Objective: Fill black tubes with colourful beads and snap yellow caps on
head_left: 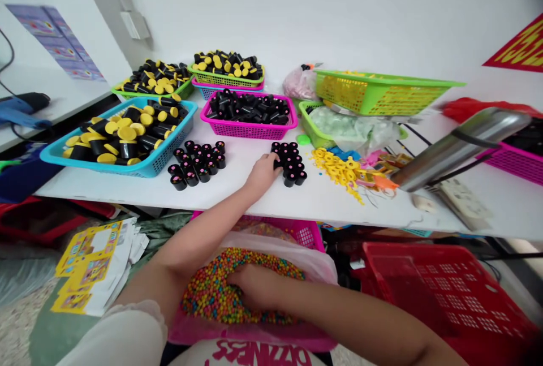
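Note:
My left hand (pixel 263 172) reaches over the white table (pixel 271 199) to a cluster of upright black tubes (pixel 292 167). Its fingers are pinched on a tube at the cluster's left edge. My right hand (pixel 254 285) lies low in my lap, in a pink bag-lined basket (pixel 303 234) full of small multicoloured beads (pixel 207 292). Its fingers are curled down into the beads and partly buried. A second cluster of upright black tubes (pixel 197 163) stands to the left of my left hand.
Baskets line the back of the table: a blue one (pixel 139 169) and two green ones hold yellow-capped tubes, a pink one (pixel 250 127) holds black tubes. Yellow rings (pixel 337 169) lie to the right. A metal lamp head (pixel 458 145) juts in. A red crate (pixel 441 292) stands below.

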`<state>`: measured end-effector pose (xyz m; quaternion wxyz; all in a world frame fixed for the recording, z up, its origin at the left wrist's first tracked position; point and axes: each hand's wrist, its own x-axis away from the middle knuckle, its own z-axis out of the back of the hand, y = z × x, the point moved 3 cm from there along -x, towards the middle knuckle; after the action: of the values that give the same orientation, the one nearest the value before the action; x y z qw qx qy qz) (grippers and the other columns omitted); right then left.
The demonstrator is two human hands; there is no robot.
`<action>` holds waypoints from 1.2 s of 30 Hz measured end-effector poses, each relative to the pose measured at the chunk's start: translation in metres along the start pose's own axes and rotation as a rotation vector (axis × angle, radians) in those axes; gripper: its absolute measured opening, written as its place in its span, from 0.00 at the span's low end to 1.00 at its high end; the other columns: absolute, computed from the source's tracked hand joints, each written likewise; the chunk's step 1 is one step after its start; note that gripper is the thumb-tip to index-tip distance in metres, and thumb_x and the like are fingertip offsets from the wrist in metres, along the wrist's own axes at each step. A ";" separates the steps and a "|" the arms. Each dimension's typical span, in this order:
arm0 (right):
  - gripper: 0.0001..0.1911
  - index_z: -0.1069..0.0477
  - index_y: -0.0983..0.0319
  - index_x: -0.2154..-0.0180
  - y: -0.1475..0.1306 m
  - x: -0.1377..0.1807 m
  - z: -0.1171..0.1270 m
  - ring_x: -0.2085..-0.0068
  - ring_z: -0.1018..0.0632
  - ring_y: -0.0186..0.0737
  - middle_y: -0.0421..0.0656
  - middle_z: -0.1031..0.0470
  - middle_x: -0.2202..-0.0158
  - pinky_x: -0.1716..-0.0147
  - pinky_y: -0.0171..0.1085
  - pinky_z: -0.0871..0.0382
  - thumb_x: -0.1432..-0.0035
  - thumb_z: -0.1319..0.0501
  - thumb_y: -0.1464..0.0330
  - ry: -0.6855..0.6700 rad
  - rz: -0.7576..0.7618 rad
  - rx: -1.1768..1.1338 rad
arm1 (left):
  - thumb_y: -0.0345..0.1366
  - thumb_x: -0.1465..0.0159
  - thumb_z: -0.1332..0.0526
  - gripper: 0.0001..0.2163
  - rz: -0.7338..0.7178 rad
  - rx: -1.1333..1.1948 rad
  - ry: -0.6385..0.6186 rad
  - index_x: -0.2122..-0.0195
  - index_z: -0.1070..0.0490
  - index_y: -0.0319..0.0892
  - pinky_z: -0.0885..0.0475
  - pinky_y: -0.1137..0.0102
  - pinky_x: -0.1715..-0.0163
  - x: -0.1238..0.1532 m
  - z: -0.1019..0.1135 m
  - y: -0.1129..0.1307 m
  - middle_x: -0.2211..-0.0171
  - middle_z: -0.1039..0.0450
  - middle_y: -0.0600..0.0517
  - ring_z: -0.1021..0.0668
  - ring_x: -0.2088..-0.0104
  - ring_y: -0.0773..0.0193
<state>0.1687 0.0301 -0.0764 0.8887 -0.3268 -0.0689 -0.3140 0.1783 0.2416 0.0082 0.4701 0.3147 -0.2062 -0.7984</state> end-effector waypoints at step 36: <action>0.20 0.32 0.65 0.48 -0.058 0.042 0.060 0.43 0.33 0.49 0.50 0.29 0.49 0.42 0.48 0.40 0.41 0.48 0.80 0.198 0.107 0.167 | 0.33 0.44 0.36 0.12 0.256 0.218 -0.395 0.57 0.24 0.44 0.27 0.69 0.66 0.276 0.087 -0.018 0.65 0.20 0.53 0.21 0.67 0.61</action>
<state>0.1724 0.0118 0.0151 0.9308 -0.2222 0.0107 -0.2900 0.0068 0.0099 -0.0264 0.4810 0.1730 -0.4171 -0.7515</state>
